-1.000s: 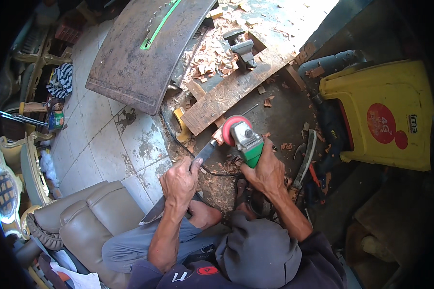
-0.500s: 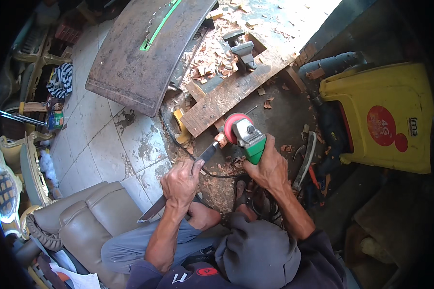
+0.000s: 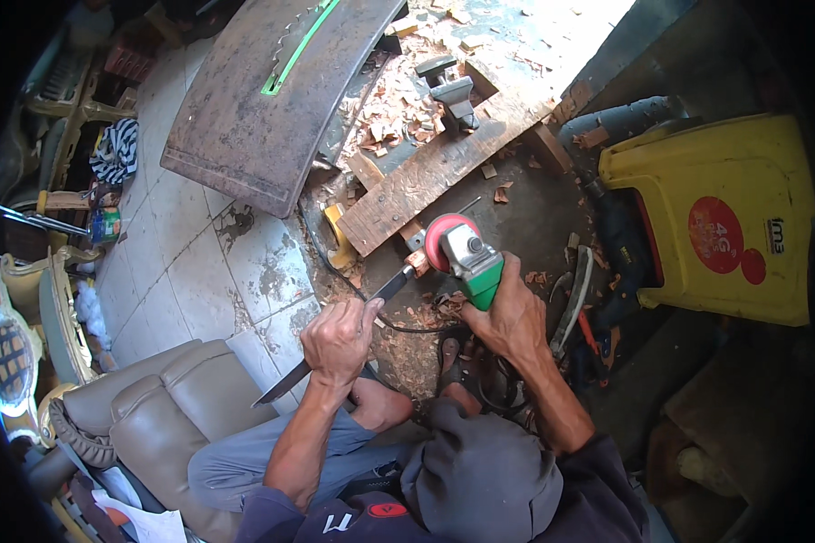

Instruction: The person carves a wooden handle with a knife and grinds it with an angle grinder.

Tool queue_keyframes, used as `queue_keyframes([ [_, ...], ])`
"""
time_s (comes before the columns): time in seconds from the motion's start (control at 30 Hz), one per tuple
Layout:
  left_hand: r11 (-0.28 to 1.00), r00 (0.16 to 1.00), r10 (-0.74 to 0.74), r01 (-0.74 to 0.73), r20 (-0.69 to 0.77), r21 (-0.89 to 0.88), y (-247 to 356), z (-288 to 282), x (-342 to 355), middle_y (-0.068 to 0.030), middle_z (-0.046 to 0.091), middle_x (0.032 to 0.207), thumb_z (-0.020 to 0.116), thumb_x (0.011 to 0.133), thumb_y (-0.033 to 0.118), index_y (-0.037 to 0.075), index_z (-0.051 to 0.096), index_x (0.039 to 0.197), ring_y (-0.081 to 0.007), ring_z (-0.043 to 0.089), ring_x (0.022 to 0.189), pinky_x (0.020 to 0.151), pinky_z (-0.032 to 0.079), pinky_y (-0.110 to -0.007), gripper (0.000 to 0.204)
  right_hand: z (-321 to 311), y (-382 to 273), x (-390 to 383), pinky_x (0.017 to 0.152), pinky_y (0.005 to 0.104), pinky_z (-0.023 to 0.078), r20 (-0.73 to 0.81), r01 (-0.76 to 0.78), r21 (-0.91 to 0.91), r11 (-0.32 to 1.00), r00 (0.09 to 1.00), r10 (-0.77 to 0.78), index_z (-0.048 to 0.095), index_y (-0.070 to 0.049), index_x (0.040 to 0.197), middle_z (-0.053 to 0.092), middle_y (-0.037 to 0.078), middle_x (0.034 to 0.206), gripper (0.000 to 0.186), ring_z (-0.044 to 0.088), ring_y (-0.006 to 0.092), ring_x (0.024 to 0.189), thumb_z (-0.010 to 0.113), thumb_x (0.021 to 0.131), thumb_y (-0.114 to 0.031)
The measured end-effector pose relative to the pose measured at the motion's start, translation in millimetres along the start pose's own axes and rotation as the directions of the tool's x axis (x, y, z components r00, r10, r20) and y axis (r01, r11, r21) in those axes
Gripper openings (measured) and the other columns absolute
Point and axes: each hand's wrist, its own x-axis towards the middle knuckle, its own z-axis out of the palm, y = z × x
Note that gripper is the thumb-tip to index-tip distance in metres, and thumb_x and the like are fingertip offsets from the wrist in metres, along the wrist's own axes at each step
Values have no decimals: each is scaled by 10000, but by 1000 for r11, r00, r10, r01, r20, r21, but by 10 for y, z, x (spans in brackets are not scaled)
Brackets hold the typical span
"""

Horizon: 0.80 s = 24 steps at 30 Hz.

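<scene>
My left hand (image 3: 337,337) is wrapped round a long dark-bladed knife (image 3: 282,384), gripping it along the blade. Its tip points down-left, above the sofa and my leg, while its short reddish-wood handle (image 3: 417,262) points up-right. In my right hand (image 3: 509,315) is an angle grinder (image 3: 476,268) with a green body, a silver gear head and a red-rimmed disc (image 3: 442,241). The disc's edge is right beside the wooden handle; whether they touch I cannot tell. My palm and fingers hide the middle of the blade.
A wooden beam bench (image 3: 444,185) with a metal vise (image 3: 453,90) stands ahead, strewn with wood chips. To its left is a saw table (image 3: 263,136). A yellow bin (image 3: 697,181) lies at right, a brown leather sofa (image 3: 177,407) at lower left. A dark cable crosses the floor.
The knife has turned in my left hand, its blade now showing narrower and darker, its tip slightly higher. The grinder has shifted a little to the right, still close to the wooden handle.
</scene>
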Motion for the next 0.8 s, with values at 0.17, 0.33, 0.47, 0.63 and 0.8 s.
queue_keyframes([
  [0.17, 998, 998, 55, -55, -12, 30, -46, 16, 13, -88, 569, 614, 789, 911, 302, 89, 599, 697, -281, 589, 554, 523, 446, -416, 356, -16, -32, -16, 825, 600, 537, -35, -5, -10, 1000, 999, 5, 331, 25, 1436, 682, 347, 1109, 832, 680, 550, 945, 759, 796, -292],
  [0.33, 994, 994, 102, -100, -26, 53, -63, 38, 22, -78, 566, 618, 787, 911, 311, 97, 591, 685, -265, 581, 559, 524, 441, -403, 368, -61, 30, -60, 813, 601, 541, 13, -5, -34, 999, 1000, 5, 341, 29, 1402, 679, 346, 1094, 799, 680, 548, 942, 758, 801, -293],
  [0.47, 980, 984, 177, -175, -17, 93, -66, 35, 20, -64, 560, 615, 786, 911, 329, 110, 590, 681, -248, 573, 562, 528, 430, -389, 374, -87, 45, -64, 798, 599, 545, 28, 22, -19, 1000, 999, -22, 351, 36, 1378, 678, 348, 1090, 783, 681, 546, 937, 761, 801, -299],
  [0.63, 975, 982, 186, -180, -30, 131, -92, 40, -25, -56, 551, 611, 780, 914, 343, 115, 590, 682, -240, 566, 567, 536, 423, -384, 377, -115, 35, -50, 792, 603, 541, 8, 1, -60, 998, 1000, 0, 358, 36, 1361, 679, 350, 1092, 762, 682, 545, 926, 753, 799, -293],
  [0.8, 972, 979, 202, -198, -14, 128, -118, 54, -20, -59, 546, 611, 770, 922, 344, 118, 583, 680, -242, 567, 569, 538, 424, -388, 381, -146, 45, -108, 783, 609, 534, 37, 19, -42, 999, 999, -18, 372, 24, 1307, 677, 357, 1091, 702, 681, 545, 917, 748, 799, -279],
])
